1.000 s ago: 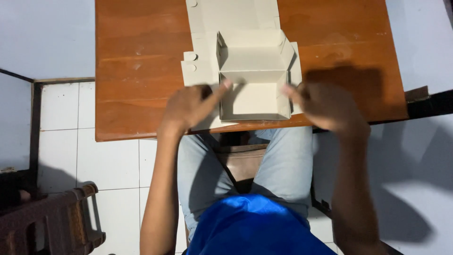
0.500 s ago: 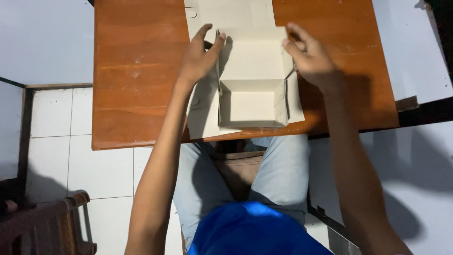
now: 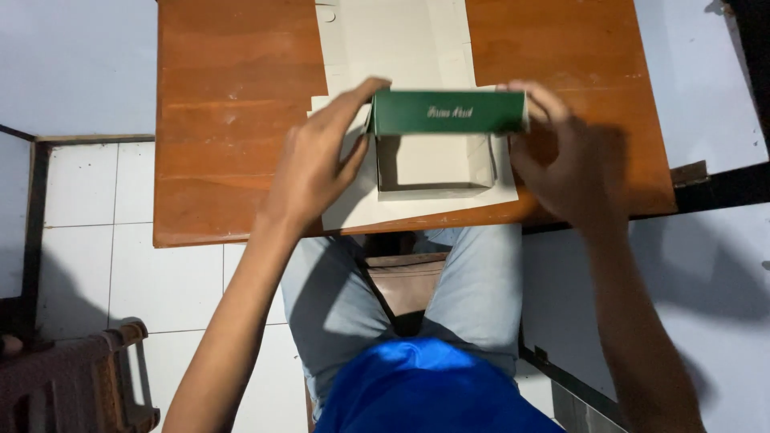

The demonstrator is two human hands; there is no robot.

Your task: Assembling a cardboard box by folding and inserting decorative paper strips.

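The cardboard box (image 3: 437, 160) sits between the two hands, on the near half of the wooden counter (image 3: 233, 120). It is partly folded: a shallow tray with pale inner walls, and a green outer panel (image 3: 447, 111) raised upright along its far side.

The left hand (image 3: 317, 164) lies just left of the box. Its fingers are extended and loosely spread, not closed into a fist; the fingertips press the left end of the green panel, and the thumb rests beside the left wall.

The right hand (image 3: 561, 152) lies just right of the box. Its fingers curl onto the right end of the green panel and grip that corner.

A flat, unfolded part of the same cardboard sheet (image 3: 393, 40) extends beyond both hands toward the far counter edge. Below the hands, the near flap overhangs the counter edge above the person's jeans (image 3: 481, 289).
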